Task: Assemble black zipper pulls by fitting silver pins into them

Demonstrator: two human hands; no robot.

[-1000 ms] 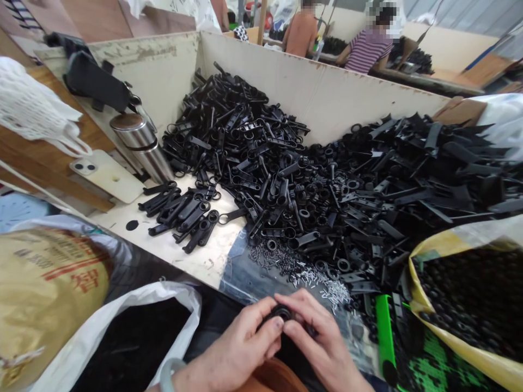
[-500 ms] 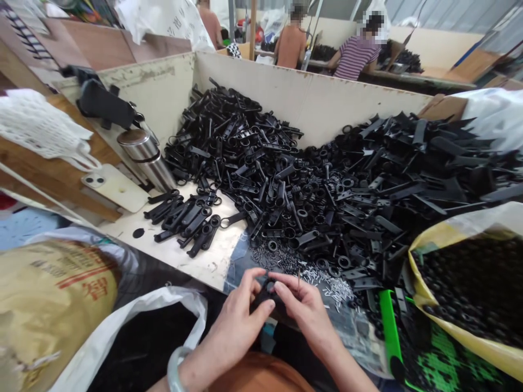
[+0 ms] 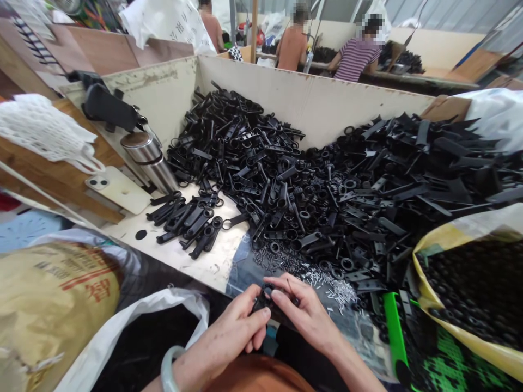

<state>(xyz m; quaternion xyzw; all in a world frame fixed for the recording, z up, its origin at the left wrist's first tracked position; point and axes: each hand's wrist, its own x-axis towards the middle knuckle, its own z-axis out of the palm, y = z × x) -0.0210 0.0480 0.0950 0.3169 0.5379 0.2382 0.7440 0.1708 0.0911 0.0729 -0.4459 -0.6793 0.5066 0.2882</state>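
Note:
Both hands meet low in the middle, just in front of the workbench edge. My left hand pinches a small black plastic part from the left, and my right hand grips the same part from the right. A thin metal pin sticks up between my right fingers. Small metal pins lie scattered on the bench just beyond my hands. Behind them spreads a big heap of black plastic parts, and a short row of assembled black parts lies to the left.
A steel flask and a white phone rest at the left. An open white bag sits low left beside a yellow sack; a yellow bag of black rings stands right. A green tool lies nearby. People sit beyond the wall.
My hands stayed together on the black part, rising toward the bench edge then settling slightly lower. A metal pin now shows in my right fingers. The view shifted a little.

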